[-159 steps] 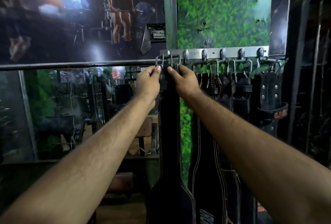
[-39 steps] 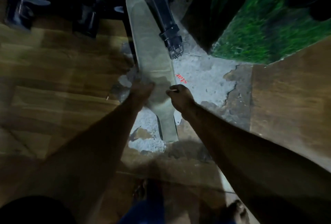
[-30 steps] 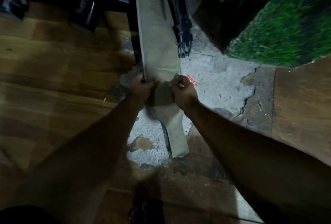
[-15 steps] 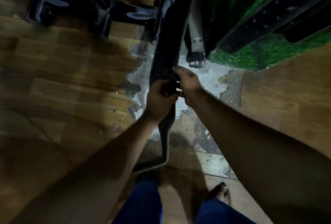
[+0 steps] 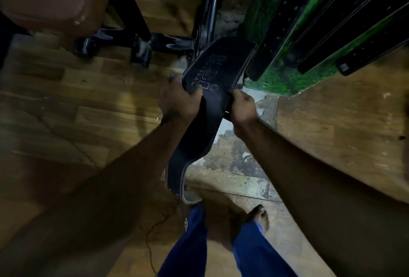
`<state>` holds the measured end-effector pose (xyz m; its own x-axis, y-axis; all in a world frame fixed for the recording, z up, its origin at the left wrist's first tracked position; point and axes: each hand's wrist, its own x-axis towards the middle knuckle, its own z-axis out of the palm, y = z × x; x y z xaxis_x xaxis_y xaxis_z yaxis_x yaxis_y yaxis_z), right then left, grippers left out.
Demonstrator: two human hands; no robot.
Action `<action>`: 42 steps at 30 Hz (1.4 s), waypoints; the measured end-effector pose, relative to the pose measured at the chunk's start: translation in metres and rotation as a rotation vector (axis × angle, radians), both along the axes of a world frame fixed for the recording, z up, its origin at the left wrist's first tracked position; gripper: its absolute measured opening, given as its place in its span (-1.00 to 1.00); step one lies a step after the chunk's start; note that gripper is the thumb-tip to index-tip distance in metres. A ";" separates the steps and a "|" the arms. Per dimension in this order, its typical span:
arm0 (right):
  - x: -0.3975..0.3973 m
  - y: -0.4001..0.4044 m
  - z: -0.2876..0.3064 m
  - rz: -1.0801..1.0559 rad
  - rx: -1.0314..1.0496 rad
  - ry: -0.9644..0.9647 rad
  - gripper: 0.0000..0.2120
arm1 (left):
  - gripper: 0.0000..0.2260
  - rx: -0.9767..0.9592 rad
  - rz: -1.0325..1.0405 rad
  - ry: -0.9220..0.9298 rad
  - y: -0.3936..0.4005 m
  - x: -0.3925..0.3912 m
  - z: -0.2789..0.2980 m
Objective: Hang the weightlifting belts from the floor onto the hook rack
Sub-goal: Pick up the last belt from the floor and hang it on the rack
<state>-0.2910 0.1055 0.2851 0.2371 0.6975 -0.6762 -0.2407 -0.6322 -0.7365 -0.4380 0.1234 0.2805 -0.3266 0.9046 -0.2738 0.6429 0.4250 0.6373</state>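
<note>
Left hand point(image 5: 180, 101) curls round the belt point(image 5: 200, 121) on its left edge, right hand point(image 5: 242, 108) clamps the right edge. The belt is off the floor, its long axis running from near the feet up past both hands toward the hanging belts point(image 5: 332, 33); neither hand looks nearer.

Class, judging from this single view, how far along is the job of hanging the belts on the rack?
Done: several dark belts already hang against the green wall. In hand: the left hand and right hand grip one black belt, lifted off the floor. Left: hooking it up; the rack is out of view.
</note>
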 end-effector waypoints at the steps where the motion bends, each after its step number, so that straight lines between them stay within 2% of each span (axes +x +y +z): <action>1: 0.003 -0.003 0.015 0.006 0.010 0.001 -0.69 | -0.37 -0.045 0.013 0.054 0.004 0.002 0.015; 3: 0.005 -0.007 0.050 0.021 0.021 -0.011 -0.66 | -0.36 -0.120 0.057 0.104 0.009 0.003 0.053; 4: 0.006 -0.010 0.065 0.023 0.024 -0.011 -0.67 | -0.37 -0.160 0.099 0.036 0.013 0.002 0.067; 7: 0.016 -0.019 0.110 0.062 0.040 -0.017 -0.77 | -0.48 -0.299 0.198 -0.323 0.015 -0.003 0.114; 8: 0.021 -0.022 0.127 0.071 0.031 -0.012 -0.80 | -0.48 -0.311 0.217 -0.372 0.011 -0.002 0.132; 10: 0.029 -0.027 0.160 0.077 0.000 0.010 -0.80 | -0.47 -0.252 0.241 -0.360 0.001 0.007 0.163; 13: 0.041 -0.024 0.205 0.021 -0.155 -0.002 -0.74 | -0.51 -0.098 0.313 -0.302 -0.029 0.033 0.207; 16: 0.053 -0.024 0.243 0.089 -0.202 0.014 -0.69 | -0.56 -0.019 0.362 -0.357 -0.074 0.056 0.245; 18: 0.064 -0.033 0.266 0.122 -0.180 -0.088 -0.62 | -0.50 -0.010 0.349 -0.425 -0.100 0.062 0.264; 21: 0.077 -0.062 0.299 0.213 -0.032 -0.234 -0.58 | -0.39 -0.227 0.353 -0.675 -0.108 0.053 0.292; 23: 0.079 -0.082 0.321 0.294 0.059 -0.244 -0.63 | -0.49 -0.352 0.345 -0.848 -0.101 0.045 0.321; 25: 0.075 -0.097 0.344 0.354 0.117 -0.234 -0.72 | -0.67 -0.324 0.353 -0.962 -0.094 0.038 0.353; 26: 0.073 -0.103 0.353 0.364 0.134 -0.223 -0.72 | -0.69 -0.290 0.379 -0.982 -0.096 0.035 0.367; 30: 0.072 -0.109 0.393 0.412 0.124 -0.175 -0.53 | -0.67 -0.084 0.455 -0.973 -0.115 0.035 0.408; 33: 0.075 -0.100 0.431 0.339 0.198 -0.150 -0.55 | -0.74 0.039 0.375 -1.019 -0.138 0.050 0.440; 37: 0.082 -0.101 0.472 0.329 0.336 -0.141 -0.60 | -0.71 0.086 0.255 -1.029 -0.160 0.056 0.479; 40: 0.088 -0.120 0.491 0.312 0.478 -0.110 -0.75 | -0.75 0.117 0.213 -1.002 -0.151 0.051 0.519; 42: 0.092 -0.131 0.498 0.343 0.535 -0.063 -0.64 | -0.79 0.184 0.178 -1.011 -0.139 0.051 0.547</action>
<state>-0.1994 -0.0260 0.7826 -0.0319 0.9782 -0.2053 -0.0355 -0.2064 -0.9778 -0.3868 -0.0160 0.8273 -0.1548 0.9213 -0.3567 -0.2897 0.3029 0.9079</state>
